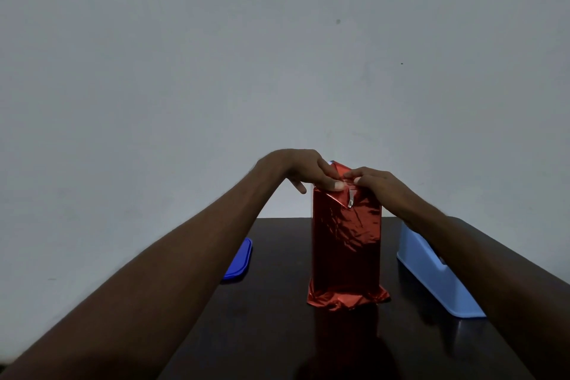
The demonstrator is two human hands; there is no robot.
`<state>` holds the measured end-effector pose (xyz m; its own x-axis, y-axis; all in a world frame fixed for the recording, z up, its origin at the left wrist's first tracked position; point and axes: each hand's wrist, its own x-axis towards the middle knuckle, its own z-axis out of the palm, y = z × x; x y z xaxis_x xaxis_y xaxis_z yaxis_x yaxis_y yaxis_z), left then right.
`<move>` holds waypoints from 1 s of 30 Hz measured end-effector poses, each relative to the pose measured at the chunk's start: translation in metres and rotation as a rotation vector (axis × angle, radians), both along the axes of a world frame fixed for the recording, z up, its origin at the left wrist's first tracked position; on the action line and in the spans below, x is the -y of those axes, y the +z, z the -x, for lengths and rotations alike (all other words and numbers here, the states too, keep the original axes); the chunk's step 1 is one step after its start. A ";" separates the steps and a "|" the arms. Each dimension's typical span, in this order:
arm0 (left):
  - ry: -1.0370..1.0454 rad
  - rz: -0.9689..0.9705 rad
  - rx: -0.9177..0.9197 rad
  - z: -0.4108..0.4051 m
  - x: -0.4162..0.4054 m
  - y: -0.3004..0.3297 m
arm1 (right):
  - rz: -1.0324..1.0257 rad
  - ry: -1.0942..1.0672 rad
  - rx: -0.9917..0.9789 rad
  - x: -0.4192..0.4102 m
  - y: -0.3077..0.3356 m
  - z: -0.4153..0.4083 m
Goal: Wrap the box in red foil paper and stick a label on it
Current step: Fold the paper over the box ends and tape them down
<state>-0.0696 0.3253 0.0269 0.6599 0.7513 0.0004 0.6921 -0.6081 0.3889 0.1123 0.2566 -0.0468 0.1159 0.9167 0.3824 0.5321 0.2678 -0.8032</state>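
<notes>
Tall upright box in crinkled red foil paper (347, 244) on dark table (277, 333), left hand (303, 171) and right hand (374, 183) both pinching its folded top flap.

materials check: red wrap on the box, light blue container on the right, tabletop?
Red wrap: looks like thin metallic foil, glossy; sharp crinkles, bright glints, and a silvery underside showing at the top fold.
Light blue container: probably moulded plastic, smooth satin finish, uniform colour, rounded edges.
Tabletop: dark and glossy, reflecting the wrap; could be polished wood or laminate, can't tell which.

box (347, 244) – upright on table | red foil paper (345, 299) – wrapped, crumpled at base
</notes>
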 end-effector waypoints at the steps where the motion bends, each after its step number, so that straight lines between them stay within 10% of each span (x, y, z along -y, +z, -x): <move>1: -0.001 -0.011 0.000 -0.001 0.001 -0.001 | 0.006 0.006 0.013 0.001 0.001 -0.001; 25: 0.047 0.030 0.119 0.001 0.002 -0.001 | -0.014 0.074 -0.077 0.007 -0.003 -0.001; 30: 0.075 0.121 0.183 0.002 -0.001 -0.004 | -0.106 -0.412 -0.068 0.017 -0.023 -0.029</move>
